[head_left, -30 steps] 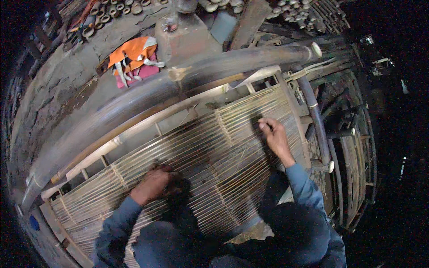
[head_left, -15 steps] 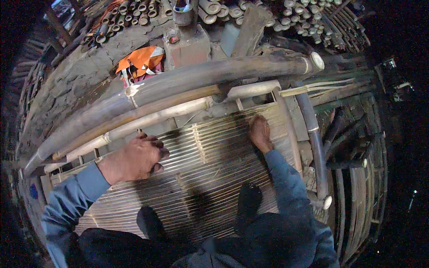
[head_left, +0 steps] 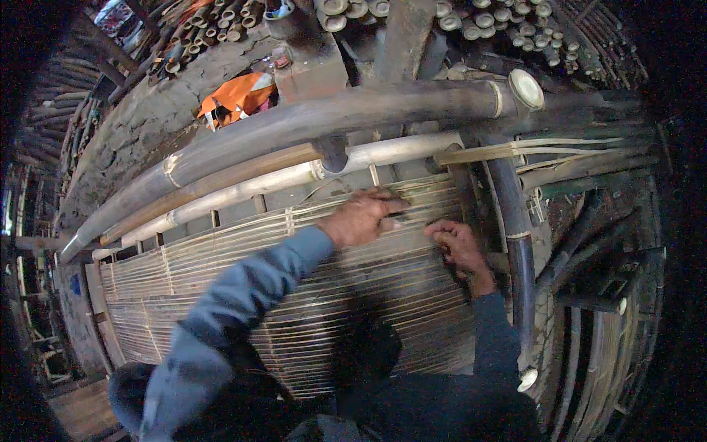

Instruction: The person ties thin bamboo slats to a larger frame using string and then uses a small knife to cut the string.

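Note:
A wide panel of thin, pale bamboo strips, crossed by narrow ties, spreads out in front of me. Over its upper right part reaches my left hand, its fingers stretched toward the right and the thumb apart from them, with nothing plainly in it. A short gap separates it from my right hand, which is nearer the panel's right end. That hand's fingers are curled together; what they hold, if anything, is too blurred to make out. Both hands are low over the strips, but whether they touch them I cannot tell.
A thick dark bamboo pole runs along the panel's far side, with a paler pole beneath it. An upright dark pole stands at right. Loose split strips lie beyond it. Farther back are an orange bag and stacked bamboo.
My left hand has moved right across the panel, close to the right hand. My right hand has come nearer and slightly right. The view has shifted too.

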### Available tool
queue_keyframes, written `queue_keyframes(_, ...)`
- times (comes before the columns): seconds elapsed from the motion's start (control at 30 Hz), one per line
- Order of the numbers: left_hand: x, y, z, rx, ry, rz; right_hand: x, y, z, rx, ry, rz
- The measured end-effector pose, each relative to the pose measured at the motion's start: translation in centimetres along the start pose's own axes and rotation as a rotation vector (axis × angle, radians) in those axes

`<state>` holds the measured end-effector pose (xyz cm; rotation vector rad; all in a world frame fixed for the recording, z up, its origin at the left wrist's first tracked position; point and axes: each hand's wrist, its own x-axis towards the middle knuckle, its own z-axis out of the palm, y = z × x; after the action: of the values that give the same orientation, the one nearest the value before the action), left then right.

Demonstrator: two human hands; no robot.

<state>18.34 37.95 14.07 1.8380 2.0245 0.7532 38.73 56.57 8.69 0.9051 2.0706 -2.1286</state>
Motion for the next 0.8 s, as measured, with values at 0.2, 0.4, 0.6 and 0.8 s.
queue_keyframes(0.2,0.8,-0.8,8.6,-0.104,0.006,-0.081,-2.2,1.3,3.1,0.349,0.028,0.062)
queue_keyframes(0.4,-0.9,-0.5,8.1,-0.115,0.073,-0.05,-3.9,-0.3,3.1,0.075,0.098,-0.122)
queue_keyframes(0.6,0.1,-3.0,5.7,-0.116,0.463,-0.561,-8.7,-2.6,-2.4,0.349,0.365,0.144)
queue_keyframes(0.8,0.5,-8.0,6.8,-0.034,0.467,-0.428,-2.2,-0.2,-1.9,1.187,0.107,-0.364)
